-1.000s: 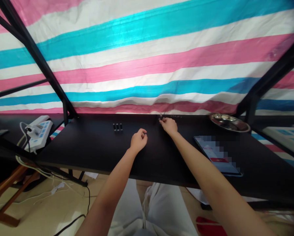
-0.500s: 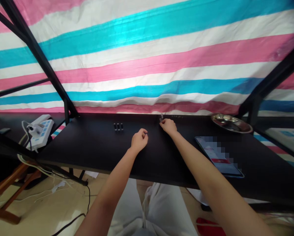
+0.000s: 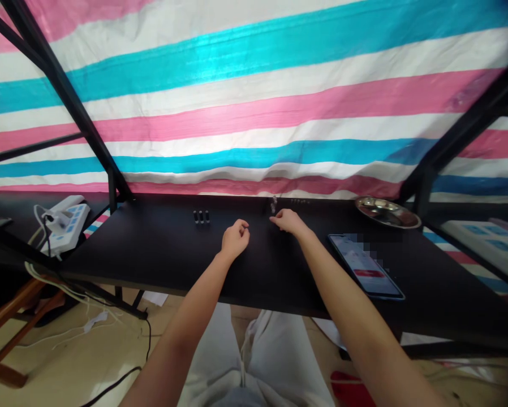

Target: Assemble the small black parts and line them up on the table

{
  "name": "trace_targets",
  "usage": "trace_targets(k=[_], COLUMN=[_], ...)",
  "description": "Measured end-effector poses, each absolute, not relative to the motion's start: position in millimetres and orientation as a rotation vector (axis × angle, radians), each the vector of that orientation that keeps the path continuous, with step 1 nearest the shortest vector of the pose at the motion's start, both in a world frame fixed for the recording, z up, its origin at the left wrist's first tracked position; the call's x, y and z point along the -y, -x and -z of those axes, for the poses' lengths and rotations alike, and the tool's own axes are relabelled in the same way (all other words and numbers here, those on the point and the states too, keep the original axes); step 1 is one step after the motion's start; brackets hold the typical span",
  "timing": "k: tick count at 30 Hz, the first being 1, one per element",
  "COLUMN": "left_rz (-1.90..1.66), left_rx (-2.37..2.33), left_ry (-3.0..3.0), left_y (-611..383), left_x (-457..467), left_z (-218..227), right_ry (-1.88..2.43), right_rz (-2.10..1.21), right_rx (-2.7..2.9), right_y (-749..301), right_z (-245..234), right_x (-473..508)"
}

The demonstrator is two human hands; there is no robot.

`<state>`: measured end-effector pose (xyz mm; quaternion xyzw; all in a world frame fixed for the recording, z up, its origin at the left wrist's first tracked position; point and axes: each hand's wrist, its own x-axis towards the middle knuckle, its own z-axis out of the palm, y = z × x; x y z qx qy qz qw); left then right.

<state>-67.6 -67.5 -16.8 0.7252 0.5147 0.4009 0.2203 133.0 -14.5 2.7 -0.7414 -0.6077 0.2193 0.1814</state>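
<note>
My left hand [image 3: 236, 238] hovers over the middle of the black table [image 3: 160, 243], its fingers curled together. Something small and dark may be at its fingertips, but it is too small to name. My right hand [image 3: 289, 221] is farther back, thumb and finger pinched; whatever they may hold is too small to make out. Just beyond those fingertips lies a little cluster of clear, shiny pieces [image 3: 273, 204]. Left of my left hand, three short dark cylinders [image 3: 201, 217] with pale ends stand in a row. A line of tiny pieces [image 3: 300, 201] runs along the back edge.
A round metal tray [image 3: 387, 213] sits at the back right. Nearer me on the right lies a phone [image 3: 366, 267] with its screen lit. A white power strip [image 3: 69, 229] with plugs is at the left. Black frame posts and a striped sheet [image 3: 254, 124] stand behind.
My right hand has drawn back slightly from the clear pieces, toward me. My left hand stays curled at about the same spot. The whole view has shifted a little.
</note>
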Motion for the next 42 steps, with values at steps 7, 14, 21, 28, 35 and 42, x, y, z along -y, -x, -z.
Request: trace_targets(k=[7, 14, 21, 28, 35, 42], left_rz=[-1.048, -0.877, -0.29, 0.171, -0.189, -0.411], left_rx=[-1.466, -1.782, -1.886, -1.724, -1.672, -1.611], left_ry=[-2.122, -2.226, -2.646, -2.881, -2.887, -2.863], left_y=[64.8, 88.6, 145.8, 164.2, 172.0, 158.4], left_x=[73.3, 68.5, 39.8, 17.9, -0.7, 6.2], left_z=[15.7, -29.6, -101.2, -92.4, -66.3, -59.2], right_ry=[1.645, 1.382, 1.399, 1.385, 1.4, 1.387], right_rz=[-0.541, -0.366, -0.365, -0.382, -0.392, -0.392], right_rx=[1.67, 1.699, 1.692, 1.705, 1.753, 1.753], right_y=[-95.7, -89.1, -90.0, -87.6, -86.1, -86.4], right_z=[5.0, 25.6, 28.3, 26.6, 23.7, 22.3], right_x=[58.0, 68.9, 69.0, 73.0, 74.6, 75.6])
